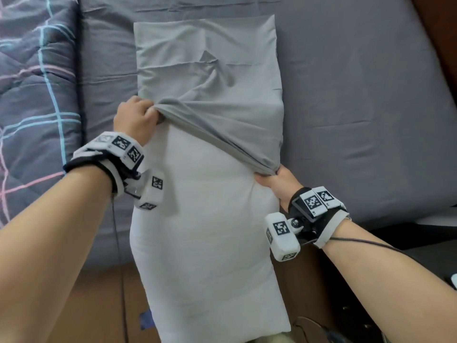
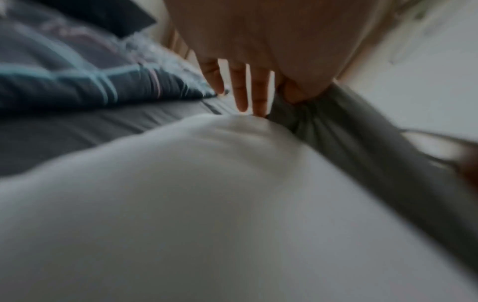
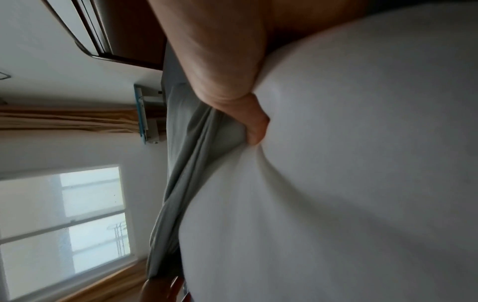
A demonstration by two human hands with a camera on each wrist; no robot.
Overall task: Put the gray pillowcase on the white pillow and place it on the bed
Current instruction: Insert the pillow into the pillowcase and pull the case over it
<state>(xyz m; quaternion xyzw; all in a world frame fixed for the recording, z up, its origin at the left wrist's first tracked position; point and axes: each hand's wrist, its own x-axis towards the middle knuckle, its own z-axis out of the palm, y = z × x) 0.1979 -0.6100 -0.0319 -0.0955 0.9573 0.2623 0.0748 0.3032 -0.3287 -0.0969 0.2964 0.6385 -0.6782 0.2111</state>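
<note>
Gray bed (image 1: pixel 346 95), 1 white pillow (image 1: pixel 205 231), 1 pillowcase (image 1: pixel 210 70) half on, 2 hands gripping hem

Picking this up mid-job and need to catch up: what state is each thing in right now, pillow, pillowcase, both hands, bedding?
White pillow: far end inside the case, near half bare, overhanging the bed edge.
Gray pillowcase: partly on, opening bunched slantwise across the pillow.
Left hand: gripping the opening's left side.
Right hand: pinching the opening's right side.
Bed: gray sheet, lightly creased.
Plaid quilt: heaped at left.
</note>
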